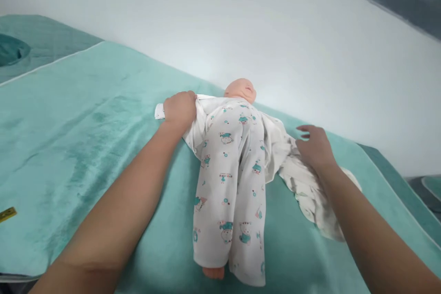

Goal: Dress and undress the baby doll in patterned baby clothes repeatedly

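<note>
Left hand [179, 108] gripping white sleeve [159, 111], right hand [315, 147] loosely bent, near crumpled cloth [310, 195]

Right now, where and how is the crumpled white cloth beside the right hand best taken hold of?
Likely by the crumpled white cloth's lower folds, pinched from above with the right hand: it lies bunched on the green cover, with ridges to pinch, while its upper end appears to meet the plain white garment.

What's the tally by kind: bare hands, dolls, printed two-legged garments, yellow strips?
Bare left hand and bare right hand: 2
Pink, smooth-headed doll: 1
White two-legged cloth garment with teal cartoon prints: 1
Flat yellow strip: 1
Total: 5
</note>
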Available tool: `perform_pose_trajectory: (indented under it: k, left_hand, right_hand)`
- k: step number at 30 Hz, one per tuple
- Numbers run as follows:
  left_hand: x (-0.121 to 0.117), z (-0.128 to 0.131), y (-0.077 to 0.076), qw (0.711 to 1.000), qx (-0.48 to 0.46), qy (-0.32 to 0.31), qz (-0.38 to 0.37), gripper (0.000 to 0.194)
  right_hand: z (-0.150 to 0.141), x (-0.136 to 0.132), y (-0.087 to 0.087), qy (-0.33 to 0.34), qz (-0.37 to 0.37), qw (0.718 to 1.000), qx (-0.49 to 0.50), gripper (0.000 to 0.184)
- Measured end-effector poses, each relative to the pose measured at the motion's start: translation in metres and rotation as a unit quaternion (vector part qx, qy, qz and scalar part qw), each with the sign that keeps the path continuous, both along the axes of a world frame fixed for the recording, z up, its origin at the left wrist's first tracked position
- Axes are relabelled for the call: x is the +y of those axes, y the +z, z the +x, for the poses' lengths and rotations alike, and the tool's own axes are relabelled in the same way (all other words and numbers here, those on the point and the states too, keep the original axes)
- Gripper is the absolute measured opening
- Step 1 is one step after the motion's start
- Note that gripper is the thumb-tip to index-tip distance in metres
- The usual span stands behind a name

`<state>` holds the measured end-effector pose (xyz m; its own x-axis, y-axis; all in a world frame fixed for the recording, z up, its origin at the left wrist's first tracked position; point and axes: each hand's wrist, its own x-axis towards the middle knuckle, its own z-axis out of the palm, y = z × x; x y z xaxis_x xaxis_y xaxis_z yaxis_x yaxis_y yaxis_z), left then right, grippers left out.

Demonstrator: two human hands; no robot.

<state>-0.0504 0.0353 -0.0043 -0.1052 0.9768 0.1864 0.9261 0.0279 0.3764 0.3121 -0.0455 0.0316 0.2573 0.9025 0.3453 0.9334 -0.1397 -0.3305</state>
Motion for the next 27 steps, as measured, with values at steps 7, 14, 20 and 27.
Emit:
perform_pose_trajectory:
  k: [7,14,20,27]
  left_hand:
    - [0.001,0.000,-0.002,1.000,-0.011,-0.013,0.011,0.039]
    - [0.006,-0.002,-0.005,1.000,0.004,-0.021,0.000,0.039]
    - [0.001,-0.006,-0.004,1.000,-0.005,-0.015,0.009,0.040]
    - [-0.008,-0.016,-0.008,1.000,-0.013,0.007,-0.015,0.037]
  right_hand:
    - [-0.177,0.071,0.033,0.367,-0.085,0.921,-0.098,0.025]
    - [-0.237,0.112,0.019,0.361,-0.227,0.858,-0.287,0.026]
    - [-0.223,0.113,0.029,0.367,-0.236,0.854,-0.284,0.027]
    - [-0.170,0.109,0.073,0.299,-0.179,0.900,-0.264,0.030]
